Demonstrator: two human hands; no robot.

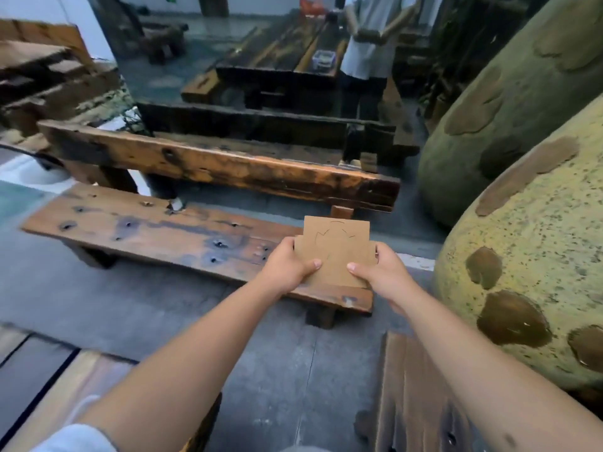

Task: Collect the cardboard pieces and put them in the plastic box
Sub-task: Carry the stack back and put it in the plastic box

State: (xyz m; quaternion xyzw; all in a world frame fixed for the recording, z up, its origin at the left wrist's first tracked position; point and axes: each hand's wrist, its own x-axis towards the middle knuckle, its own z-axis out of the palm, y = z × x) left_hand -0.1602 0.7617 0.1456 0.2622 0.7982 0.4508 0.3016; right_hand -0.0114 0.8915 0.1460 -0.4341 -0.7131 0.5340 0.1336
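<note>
I have both hands out in front of me, clamped on a small stack of cardboard pieces (334,252). My left hand (287,267) pinches the stack's left side with the thumb on top, and my right hand (380,272) pinches the right side likewise. The stack hangs above the right end of a low wooden worktop (146,233), near its front edge. A clear plastic box (323,60) sits far off on a dark table (280,50), beside a standing person (372,44).
</note>
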